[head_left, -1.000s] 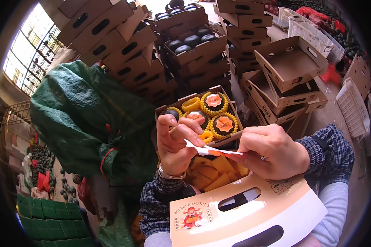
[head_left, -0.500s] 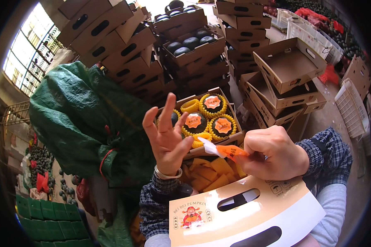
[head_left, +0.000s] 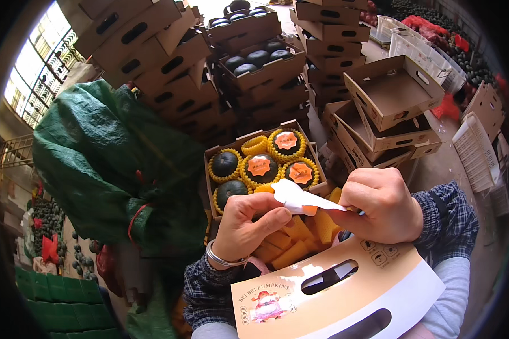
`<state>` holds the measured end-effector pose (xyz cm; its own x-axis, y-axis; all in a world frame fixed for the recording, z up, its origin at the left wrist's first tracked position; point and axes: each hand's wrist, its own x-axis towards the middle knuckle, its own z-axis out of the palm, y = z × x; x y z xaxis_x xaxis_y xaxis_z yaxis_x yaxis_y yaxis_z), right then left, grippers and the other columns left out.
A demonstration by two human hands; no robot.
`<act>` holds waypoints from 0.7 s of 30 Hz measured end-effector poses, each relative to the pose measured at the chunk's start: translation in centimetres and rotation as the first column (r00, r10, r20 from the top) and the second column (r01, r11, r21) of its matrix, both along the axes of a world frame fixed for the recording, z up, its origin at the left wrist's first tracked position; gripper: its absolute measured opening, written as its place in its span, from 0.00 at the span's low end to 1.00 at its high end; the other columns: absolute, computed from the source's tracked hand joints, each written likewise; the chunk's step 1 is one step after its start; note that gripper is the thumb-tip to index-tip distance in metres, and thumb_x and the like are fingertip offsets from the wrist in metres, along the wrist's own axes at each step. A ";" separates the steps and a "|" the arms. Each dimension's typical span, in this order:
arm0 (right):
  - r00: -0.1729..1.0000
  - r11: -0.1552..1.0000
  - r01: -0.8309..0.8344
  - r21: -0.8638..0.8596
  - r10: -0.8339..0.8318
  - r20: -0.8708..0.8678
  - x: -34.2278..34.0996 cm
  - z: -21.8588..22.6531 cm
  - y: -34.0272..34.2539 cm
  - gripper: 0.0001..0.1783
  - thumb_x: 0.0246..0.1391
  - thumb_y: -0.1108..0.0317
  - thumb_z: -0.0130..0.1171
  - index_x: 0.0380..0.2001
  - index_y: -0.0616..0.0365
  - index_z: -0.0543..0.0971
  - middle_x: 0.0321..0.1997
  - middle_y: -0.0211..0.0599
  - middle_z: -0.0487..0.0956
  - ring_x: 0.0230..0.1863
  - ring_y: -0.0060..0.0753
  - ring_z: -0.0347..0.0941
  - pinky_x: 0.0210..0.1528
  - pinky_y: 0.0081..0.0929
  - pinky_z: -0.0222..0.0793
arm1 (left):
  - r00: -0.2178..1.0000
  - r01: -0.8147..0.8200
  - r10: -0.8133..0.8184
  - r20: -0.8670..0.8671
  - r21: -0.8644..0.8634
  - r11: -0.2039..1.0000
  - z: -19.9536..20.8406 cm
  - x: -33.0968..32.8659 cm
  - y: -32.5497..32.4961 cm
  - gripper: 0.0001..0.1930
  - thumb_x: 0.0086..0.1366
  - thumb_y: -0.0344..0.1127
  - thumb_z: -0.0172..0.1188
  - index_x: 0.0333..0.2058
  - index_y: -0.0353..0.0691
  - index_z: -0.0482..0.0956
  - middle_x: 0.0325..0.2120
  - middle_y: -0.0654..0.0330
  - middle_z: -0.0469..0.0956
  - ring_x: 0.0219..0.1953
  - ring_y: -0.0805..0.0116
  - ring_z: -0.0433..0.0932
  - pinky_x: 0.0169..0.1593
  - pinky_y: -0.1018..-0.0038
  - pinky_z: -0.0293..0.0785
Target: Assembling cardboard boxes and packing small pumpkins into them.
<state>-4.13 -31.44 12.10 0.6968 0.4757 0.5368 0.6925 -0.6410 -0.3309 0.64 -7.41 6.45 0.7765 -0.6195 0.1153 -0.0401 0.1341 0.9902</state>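
My left hand (head_left: 253,224) pinches one end of a white-backed orange sticker (head_left: 300,199) between thumb and forefinger. At its other end my right hand (head_left: 383,198) is closed around it, fingers curled in. Just beyond, an open cardboard box (head_left: 315,148) holds several dark green pumpkins (head_left: 226,164) in yellow foam net sleeves (head_left: 254,145). Three pumpkins carry an orange scalloped sticker (head_left: 258,165) on top; the two at the left show bare tops. A printed tan-and-white carton piece (head_left: 333,265) with oval hand holes lies across my lap.
Yellow foam pieces (head_left: 291,240) lie between the box and my lap. Cardboard cartons (head_left: 152,51) stand stacked at the back, some with pumpkins (head_left: 258,57). Trays (head_left: 395,93) are piled at right. A green tarp (head_left: 107,152) covers something at left; white crates (head_left: 413,53) stand far right.
My left hand has come down and right from its raised, spread pose to grip the sticker. The sticker has turned, showing mostly white now. The view has shifted slightly.
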 end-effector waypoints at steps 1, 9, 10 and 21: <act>0.999 0.998 0.014 -0.060 -0.011 0.039 -0.1 0.0 0.0 0.15 0.36 0.68 0.70 0.18 0.57 0.71 0.20 0.34 0.72 0.22 0.37 0.73 0.22 0.32 0.70 | 0.998 0.005 -0.007 -0.063 -0.038 0.999 0.2 0.0 -0.2 0.11 0.65 0.34 0.62 0.38 0.31 0.82 0.31 0.60 0.82 0.33 0.77 0.78 0.40 0.81 0.73; 0.938 0.929 0.111 -0.354 0.020 0.346 -0.6 -0.6 0.0 0.10 0.31 0.68 0.61 0.15 0.54 0.69 0.17 0.26 0.63 0.20 0.26 0.65 0.19 0.23 0.57 | 1.000 0.005 -0.005 -0.004 -0.063 0.998 -0.2 -0.4 -0.8 0.11 0.65 0.31 0.60 0.42 0.29 0.80 0.35 0.58 0.82 0.37 0.74 0.80 0.44 0.78 0.76; 0.936 0.917 0.111 -0.383 0.033 0.349 -0.7 -0.6 0.0 0.11 0.31 0.67 0.62 0.14 0.54 0.69 0.17 0.26 0.64 0.20 0.26 0.65 0.19 0.23 0.56 | 0.999 -0.023 0.020 -0.033 -0.089 0.996 0.2 -0.7 -1.0 0.09 0.64 0.30 0.63 0.39 0.30 0.81 0.31 0.61 0.82 0.35 0.78 0.78 0.41 0.80 0.75; 0.972 0.900 0.051 -0.434 0.054 0.227 -1.0 -0.3 0.4 0.12 0.34 0.66 0.62 0.13 0.52 0.67 0.17 0.26 0.65 0.18 0.24 0.66 0.19 0.24 0.58 | 0.928 -0.030 -0.022 0.372 0.134 0.990 -0.3 -0.4 -0.4 0.07 0.55 0.32 0.65 0.31 0.35 0.80 0.24 0.59 0.78 0.27 0.68 0.77 0.42 0.72 0.70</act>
<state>-5.15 -31.01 11.84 0.5794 0.6984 0.4201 0.7162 -0.6823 0.1466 0.20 -7.84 6.14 0.6963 -0.6466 0.3114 -0.4088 -0.0008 0.9126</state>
